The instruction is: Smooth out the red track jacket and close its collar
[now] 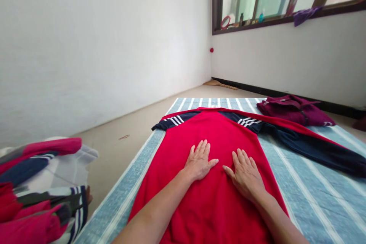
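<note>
A red jacket [213,129] with navy shoulders and white stripes lies spread on a blue-and-white striped cloth [303,183]. Its right-hand sleeve [311,148] stretches out to the right edge of view, while the sleeve on the left looks folded in near the shoulder. My left hand [199,161] rests flat on the middle of the jacket, fingers together and thumb out. Just to its right, my right hand [245,171] also presses flat on the red fabric, thumb pointing inward. Neither hand grips anything. The jacket's lower end runs out of view below my forearms.
A folded maroon garment [296,110] sits at the cloth's far right corner. Piled clothes [42,183] are at the lower left. Beyond lie the pale floor [114,156], a white wall [103,38] and a window sill [257,24] with bottles.
</note>
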### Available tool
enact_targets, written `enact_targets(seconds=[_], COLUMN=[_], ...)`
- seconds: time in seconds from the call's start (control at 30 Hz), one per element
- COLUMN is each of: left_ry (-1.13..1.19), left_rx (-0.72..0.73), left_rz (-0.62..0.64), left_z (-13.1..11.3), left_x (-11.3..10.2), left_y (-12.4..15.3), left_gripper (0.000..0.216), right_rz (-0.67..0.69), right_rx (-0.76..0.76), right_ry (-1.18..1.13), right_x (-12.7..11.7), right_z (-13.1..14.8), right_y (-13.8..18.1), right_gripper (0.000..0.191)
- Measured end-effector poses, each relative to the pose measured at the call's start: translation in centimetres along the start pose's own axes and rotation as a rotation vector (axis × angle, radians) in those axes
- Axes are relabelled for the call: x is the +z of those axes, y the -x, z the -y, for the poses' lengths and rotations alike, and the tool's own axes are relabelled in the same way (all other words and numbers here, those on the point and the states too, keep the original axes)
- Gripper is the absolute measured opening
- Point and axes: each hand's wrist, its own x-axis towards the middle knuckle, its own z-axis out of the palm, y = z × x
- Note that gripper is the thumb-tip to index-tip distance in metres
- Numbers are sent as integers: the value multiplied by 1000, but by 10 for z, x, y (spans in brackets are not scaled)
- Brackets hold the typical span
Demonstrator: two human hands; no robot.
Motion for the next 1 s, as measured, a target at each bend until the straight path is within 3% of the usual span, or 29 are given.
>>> enact_targets(seconds=[0.83, 0.93, 1.0], left_ry=[104, 205, 321], left_rx=[3, -21, -74], left_rz=[-34, -14, -52], left_z=[5, 4, -2], left_x=[6, -4, -24], left_y=[2, -2, 1], left_gripper=[72, 70, 67], right_rz=[-5, -19, -29], right_rx=[-11, -15, -17], right_ry=[47, 52, 58], right_x=[3, 4, 5], right_z=[2, 2, 2], right_y=[-1, -1, 0], right_gripper=[71, 72, 72])
